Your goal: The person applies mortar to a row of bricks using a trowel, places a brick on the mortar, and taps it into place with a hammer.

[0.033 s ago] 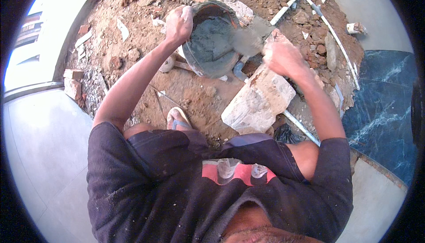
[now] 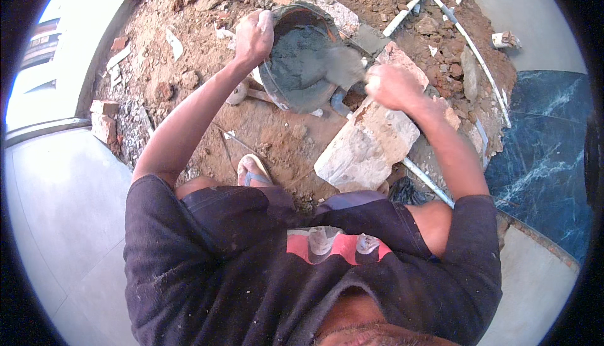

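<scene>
Grey trowel [image 2: 345, 67] in curled right hand [image 2: 394, 86]

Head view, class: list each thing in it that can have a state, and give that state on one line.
Basin: partly filled
Mortar: wet-looking, uneven on top
Trowel: blurred, at the mortar
Left hand: closed on the basin's rim
Right hand: closed, holding the trowel
Sandal: worn
Pale block: rough-edged
Bricks: stacked

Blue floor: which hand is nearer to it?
Right. The right hand, gripping a blurred trowel, is left of the blue floor; the left hand is farther left, on the bucket.
</scene>
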Tool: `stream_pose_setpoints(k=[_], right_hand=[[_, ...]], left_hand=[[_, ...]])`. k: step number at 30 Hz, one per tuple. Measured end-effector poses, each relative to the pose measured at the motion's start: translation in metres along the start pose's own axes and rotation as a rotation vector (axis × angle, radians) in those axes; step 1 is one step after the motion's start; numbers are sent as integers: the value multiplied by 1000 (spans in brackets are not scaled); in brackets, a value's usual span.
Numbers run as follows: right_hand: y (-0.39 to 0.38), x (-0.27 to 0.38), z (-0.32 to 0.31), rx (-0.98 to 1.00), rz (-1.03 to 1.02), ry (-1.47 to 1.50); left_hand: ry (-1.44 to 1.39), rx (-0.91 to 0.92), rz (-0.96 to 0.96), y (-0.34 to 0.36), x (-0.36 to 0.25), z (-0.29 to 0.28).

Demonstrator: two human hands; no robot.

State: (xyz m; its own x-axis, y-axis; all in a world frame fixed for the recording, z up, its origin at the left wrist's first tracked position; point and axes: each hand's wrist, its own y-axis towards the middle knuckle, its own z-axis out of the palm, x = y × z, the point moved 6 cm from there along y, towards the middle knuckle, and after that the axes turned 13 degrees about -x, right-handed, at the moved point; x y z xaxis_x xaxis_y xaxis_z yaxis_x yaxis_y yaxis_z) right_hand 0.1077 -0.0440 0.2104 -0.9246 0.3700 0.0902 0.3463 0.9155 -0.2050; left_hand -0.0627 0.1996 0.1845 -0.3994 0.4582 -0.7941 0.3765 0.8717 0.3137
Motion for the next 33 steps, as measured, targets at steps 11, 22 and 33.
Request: stream_pose_setpoints(k=[11, 22, 33], right_hand=[[-11, 30, 17, -463, -259, 282], [-12, -1, 9, -24, 1, 258], [4, 1, 34, -1, -224, 220]], left_hand=[[15, -12, 10, 1, 3, -9], [29, 1, -86, -1, -2, -9], [-6, -12, -144, 4, 14, -7]])
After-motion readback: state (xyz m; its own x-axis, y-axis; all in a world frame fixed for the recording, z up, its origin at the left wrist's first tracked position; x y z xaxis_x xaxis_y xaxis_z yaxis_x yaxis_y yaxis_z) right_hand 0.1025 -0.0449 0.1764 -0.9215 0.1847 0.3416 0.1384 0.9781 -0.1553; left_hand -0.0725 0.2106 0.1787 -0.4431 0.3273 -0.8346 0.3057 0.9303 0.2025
